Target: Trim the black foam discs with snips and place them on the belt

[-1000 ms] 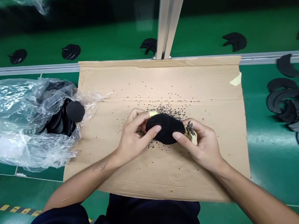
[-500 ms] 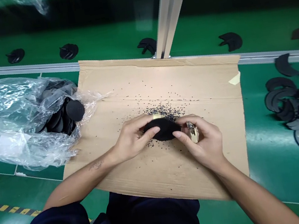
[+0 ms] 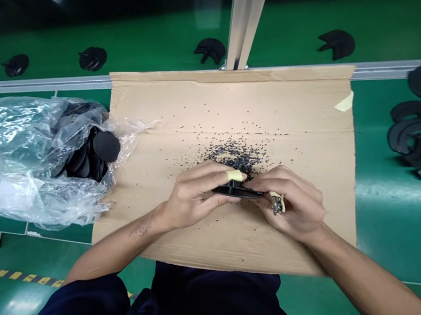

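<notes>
A thin black disc (image 3: 241, 191) is tilted nearly edge-on between my two hands, above a sheet of cardboard (image 3: 194, 247). My left hand (image 3: 198, 192) pinches its left side, fingers on top and thumb beneath. Yellow tape (image 3: 235, 175) wraps one left fingertip, beside a small raised part on the disc. At the right edge, my right hand (image 3: 293, 200) grips the disc too. A small metal tool with yellowish wrapping (image 3: 278, 203) sticks out of that hand; its kind is mostly hidden. Many tiny black bits (image 3: 241, 157) lie scattered on the cardboard just beyond.
To the left, a clear plastic bag (image 3: 24, 163) spills black discs (image 3: 106, 146). Curved black pieces (image 3: 412, 127) are heaped on the green surface at right. A metal post (image 3: 249, 9) rises behind the cardboard, with several black parts (image 3: 93, 58) beyond the rail.
The disc has turned from showing its broad face to nearly edge-on. My left fingers now lie over its top, and my right hand has rotated with the tool.
</notes>
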The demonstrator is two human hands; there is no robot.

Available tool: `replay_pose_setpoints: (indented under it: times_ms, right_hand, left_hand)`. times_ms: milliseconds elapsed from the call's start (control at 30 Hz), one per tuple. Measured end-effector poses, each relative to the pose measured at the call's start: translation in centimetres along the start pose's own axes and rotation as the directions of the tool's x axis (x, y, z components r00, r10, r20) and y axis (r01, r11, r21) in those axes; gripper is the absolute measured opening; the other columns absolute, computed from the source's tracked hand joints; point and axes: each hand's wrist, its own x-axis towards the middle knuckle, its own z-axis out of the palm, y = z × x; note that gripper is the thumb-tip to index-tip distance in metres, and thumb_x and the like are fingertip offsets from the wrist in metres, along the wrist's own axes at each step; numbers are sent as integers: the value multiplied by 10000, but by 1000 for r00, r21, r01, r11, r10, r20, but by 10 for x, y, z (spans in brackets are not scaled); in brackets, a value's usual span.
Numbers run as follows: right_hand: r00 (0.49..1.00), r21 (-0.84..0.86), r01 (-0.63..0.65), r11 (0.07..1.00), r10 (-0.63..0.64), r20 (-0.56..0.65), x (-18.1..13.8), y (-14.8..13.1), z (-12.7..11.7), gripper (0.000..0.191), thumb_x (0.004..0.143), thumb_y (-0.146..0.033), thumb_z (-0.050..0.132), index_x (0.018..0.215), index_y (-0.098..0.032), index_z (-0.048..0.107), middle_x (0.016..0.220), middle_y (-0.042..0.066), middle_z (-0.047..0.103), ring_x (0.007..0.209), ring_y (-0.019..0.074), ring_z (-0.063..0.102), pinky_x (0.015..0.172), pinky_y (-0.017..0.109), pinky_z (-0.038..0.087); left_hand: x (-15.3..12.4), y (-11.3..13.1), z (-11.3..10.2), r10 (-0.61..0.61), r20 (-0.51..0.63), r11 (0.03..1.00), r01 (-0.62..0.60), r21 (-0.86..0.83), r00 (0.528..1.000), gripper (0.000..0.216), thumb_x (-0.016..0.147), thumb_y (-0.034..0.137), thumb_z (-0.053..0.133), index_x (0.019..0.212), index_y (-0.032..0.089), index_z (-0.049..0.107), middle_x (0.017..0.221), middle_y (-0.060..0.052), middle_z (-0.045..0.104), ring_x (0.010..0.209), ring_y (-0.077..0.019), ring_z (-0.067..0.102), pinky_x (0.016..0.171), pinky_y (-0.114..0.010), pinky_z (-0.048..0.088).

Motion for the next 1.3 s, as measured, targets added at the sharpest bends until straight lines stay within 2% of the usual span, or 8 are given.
replay_pose_setpoints:
  times_ms: [233, 400, 633, 800, 933, 1067, 1200, 1300]
  right_hand:
    - [999, 45, -31, 998, 30, 32, 3, -3, 0, 251, 861, -76, 664, 1067, -218, 643, 870, 68, 715, 739, 193, 691, 609, 323, 571]
    - [998, 38, -36, 999, 34, 53, 4, -3, -2, 248, 853, -72, 664, 1054, -217, 646, 849, 61, 702, 727, 188, 682, 610, 319, 565]
    - [994, 100, -95, 990, 89, 62, 3, -4, -1, 222, 843, -78, 685, 1013, -220, 668, 866, 60, 724, 740, 196, 703, 626, 324, 572]
    - [986, 180, -168, 969, 168, 20, 4, -5, 3, 198, 840, -88, 732, 976, -223, 684, 851, 47, 731, 739, 186, 704, 659, 325, 580]
    - [985, 187, -171, 967, 170, 18, 7, -5, 3, 205, 830, -119, 771, 991, -221, 695, 909, 59, 746, 792, 192, 714, 716, 341, 595]
    - [987, 145, -163, 976, 161, 22, 8, -6, 2, 221, 834, -153, 780, 1028, -219, 696, 950, 86, 747, 830, 218, 717, 716, 368, 604]
    - [992, 138, -125, 983, 121, 35, 6, -5, 0, 207, 837, -78, 732, 977, -221, 679, 903, 56, 734, 782, 189, 713, 691, 336, 593]
    - [994, 138, -107, 985, 102, 39, 6, -5, -1, 219, 837, -61, 713, 969, -227, 659, 877, 47, 728, 775, 187, 714, 671, 329, 583]
  left_hand:
    - [-4, 3, 1, 30, -48, 999, -29, 25, 998, 296, 919, 217, 729, 1213, 185, 707, 984, -93, 786, 902, -149, 740, 784, -283, 612]
    - [-3, 3, -3, 36, 12, 999, -36, 23, 999, 285, 944, 215, 693, 1227, 176, 701, 1024, -107, 785, 937, -158, 743, 822, -301, 614]
    - [-1, 5, -3, 23, -12, 999, -22, 33, 1000, 237, 919, 248, 729, 1144, 173, 733, 957, -85, 783, 869, -141, 733, 776, -270, 609]
    - [0, 5, -3, -58, 45, 998, 58, 3, 997, 265, 927, 293, 721, 1161, 169, 711, 1011, -106, 792, 949, -176, 750, 848, -320, 626]
    - [-2, 6, -3, -140, 41, 990, 139, 38, 989, 249, 898, 290, 758, 1107, 163, 713, 941, -76, 800, 852, -145, 763, 773, -241, 621]
    - [-5, 6, -3, -152, 32, 984, 149, 95, 988, 253, 864, 345, 792, 1014, 155, 718, 865, -61, 783, 770, -138, 734, 744, -256, 601]
    - [-5, 5, -5, -235, 110, 958, 250, -143, 966, 470, 896, 589, 664, 1031, 145, 735, 901, -93, 780, 835, -167, 742, 772, -284, 607]
    - [-3, 3, -8, -405, 221, 804, 460, -376, 887, 446, 968, 554, 582, 1056, 149, 746, 999, -112, 785, 905, -172, 758, 786, -264, 614]
